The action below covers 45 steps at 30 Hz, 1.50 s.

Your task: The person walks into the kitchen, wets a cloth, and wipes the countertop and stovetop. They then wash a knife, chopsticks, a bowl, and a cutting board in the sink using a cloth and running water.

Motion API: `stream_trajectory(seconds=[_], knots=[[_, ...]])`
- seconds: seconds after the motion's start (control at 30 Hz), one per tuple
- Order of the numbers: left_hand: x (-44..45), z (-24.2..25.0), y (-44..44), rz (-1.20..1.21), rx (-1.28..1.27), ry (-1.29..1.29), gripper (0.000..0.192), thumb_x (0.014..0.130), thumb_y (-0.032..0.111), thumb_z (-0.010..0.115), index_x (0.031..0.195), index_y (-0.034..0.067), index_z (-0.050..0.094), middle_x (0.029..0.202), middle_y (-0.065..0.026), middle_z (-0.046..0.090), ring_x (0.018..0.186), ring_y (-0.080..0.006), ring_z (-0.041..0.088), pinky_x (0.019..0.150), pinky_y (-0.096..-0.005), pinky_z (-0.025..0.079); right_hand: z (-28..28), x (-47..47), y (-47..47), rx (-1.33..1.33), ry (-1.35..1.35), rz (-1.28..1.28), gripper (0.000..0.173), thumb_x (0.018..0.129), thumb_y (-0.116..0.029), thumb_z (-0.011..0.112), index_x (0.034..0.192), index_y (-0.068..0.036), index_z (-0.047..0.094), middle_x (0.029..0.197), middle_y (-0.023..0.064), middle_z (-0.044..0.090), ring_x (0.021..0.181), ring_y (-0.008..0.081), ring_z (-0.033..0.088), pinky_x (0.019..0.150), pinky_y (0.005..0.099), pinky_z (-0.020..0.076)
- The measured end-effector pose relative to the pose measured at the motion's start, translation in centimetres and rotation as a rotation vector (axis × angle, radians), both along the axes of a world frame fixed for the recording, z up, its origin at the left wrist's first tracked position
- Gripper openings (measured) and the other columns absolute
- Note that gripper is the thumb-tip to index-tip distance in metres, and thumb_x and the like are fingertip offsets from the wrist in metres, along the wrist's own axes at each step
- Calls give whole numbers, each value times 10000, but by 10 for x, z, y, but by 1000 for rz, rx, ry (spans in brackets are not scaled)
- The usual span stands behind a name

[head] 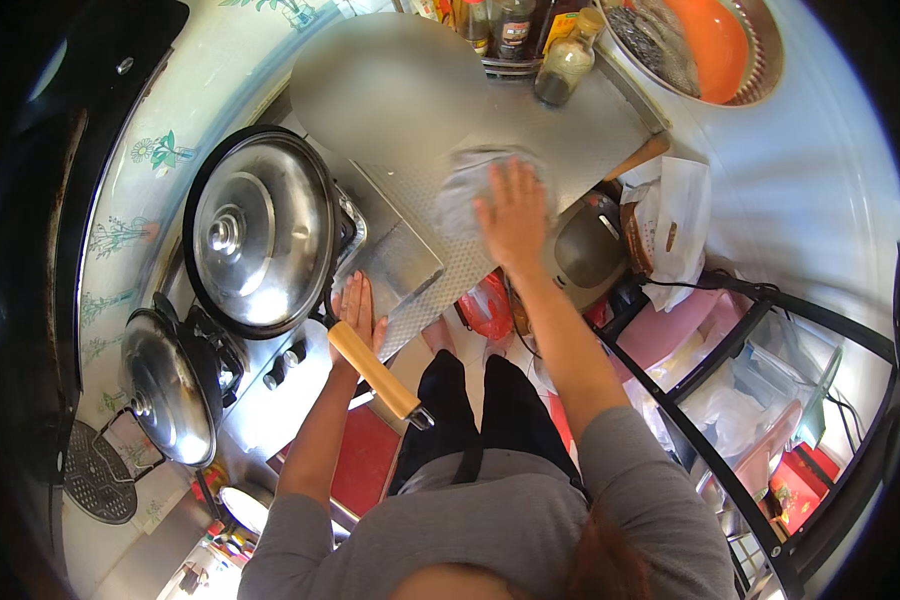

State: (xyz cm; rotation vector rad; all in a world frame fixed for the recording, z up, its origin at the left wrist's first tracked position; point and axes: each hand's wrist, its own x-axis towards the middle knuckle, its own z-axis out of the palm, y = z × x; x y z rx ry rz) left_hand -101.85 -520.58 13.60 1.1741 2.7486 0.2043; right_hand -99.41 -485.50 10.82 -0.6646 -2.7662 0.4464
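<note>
My right hand (pixel 516 214) presses flat, fingers spread, on a folded grey cloth (pixel 465 199). Under the cloth is a metal countertop (pixel 427 232) with a fine embossed pattern. At the stove's edge my left hand (pixel 356 307) rests palm down on the gas stove (pixel 390 259), holding nothing. The wooden handle (pixel 371 369) of a wok passes over my left wrist. That wok is covered by a shiny domed metal lid (pixel 259 232) with a round knob. A blurred patch hides part of the counter beyond the cloth.
A second lidded pan (pixel 169 390) sits on the left burner. Behind the counter stand sauce bottles (pixel 514 30) and a glass jar (pixel 568 60). A basket (pixel 769 45) holds an orange bowl (pixel 709 45). To the right are a brown appliance (pixel 589 251), a white bag (pixel 671 225) and a black-framed rack (pixel 709 435).
</note>
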Motion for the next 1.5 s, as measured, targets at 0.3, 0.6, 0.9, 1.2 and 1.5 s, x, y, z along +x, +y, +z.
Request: stream_trajectory(seconds=[0.3,0.6,0.9,1.2,1.5], knots=[[-7,-1,8,-54,-37,-39,884,940,377,624,1589,-31,185,1672,-170,146,1555,-327,140,1267,-470,143,-30,-96,61,87,136,-70,596,1002,-400,476,1521,-110,426,1600,141,380,1501,326,296,1236,462,193],[-9,4,12,4,112,-67,798,805,280,708,1471,-73,445,1572,-241,381,1471,-393,360,1210,-489,288,-48,-312,-34,-105,202,326,548,1022,-333,429,1513,-87,430,1560,114,457,1462,295,388,1205,448,279],[-8,3,12,-22,88,-56,755,900,368,610,1474,-86,425,1562,-247,388,1445,-407,390,1198,-501,307,-50,-368,-77,-560,313,763,602,1058,-497,388,1476,-77,496,1492,156,519,1384,324,471,1140,401,369],[-9,-1,7,-8,119,-5,692,981,395,498,1475,-85,429,1559,-256,393,1450,-425,373,1180,-531,287,-10,-103,-65,-387,40,774,589,1083,-399,373,1530,-17,378,1593,184,372,1485,320,334,1230,453,220],[-8,-8,7,-29,151,23,693,1011,424,445,1466,-99,427,1536,-276,413,1435,-437,386,1172,-524,290,27,23,-27,-259,-197,756,524,1056,-285,429,1565,-181,363,1623,27,362,1504,243,311,1238,433,216]])
